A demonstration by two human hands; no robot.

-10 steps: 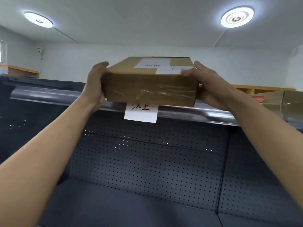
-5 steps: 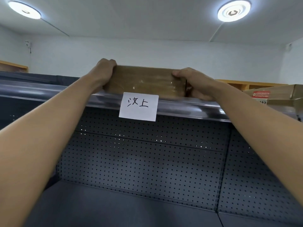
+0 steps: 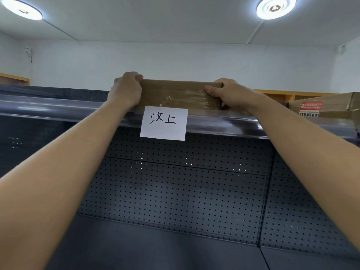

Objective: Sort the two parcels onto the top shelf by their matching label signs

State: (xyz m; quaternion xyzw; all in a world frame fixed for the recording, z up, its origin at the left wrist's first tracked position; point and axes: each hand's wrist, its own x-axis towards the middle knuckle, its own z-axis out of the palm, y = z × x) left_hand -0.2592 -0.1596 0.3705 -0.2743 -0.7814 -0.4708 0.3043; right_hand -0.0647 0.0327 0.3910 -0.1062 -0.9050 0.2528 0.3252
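A brown cardboard parcel [image 3: 175, 95], wrapped in clear tape, rests on the top shelf [image 3: 58, 109] directly above a white paper sign [image 3: 164, 122] with handwritten black characters. My left hand [image 3: 126, 89] grips the parcel's left end. My right hand [image 3: 228, 92] grips its right end, thumb on the front face. Only the parcel's front face shows; its top label is hidden. A second cardboard parcel [image 3: 323, 105] with a red sticker lies on the same shelf at the far right.
Below the top shelf is a dark pegboard back panel [image 3: 185, 182] and a dark lower shelf [image 3: 155, 248]. Wooden shelving [image 3: 276, 93] runs along the far wall. Two round ceiling lamps shine overhead.
The parcel went from held up above the shelf edge to lying flat on the top shelf above the sign. Both hands moved forward with it and still hold its ends.
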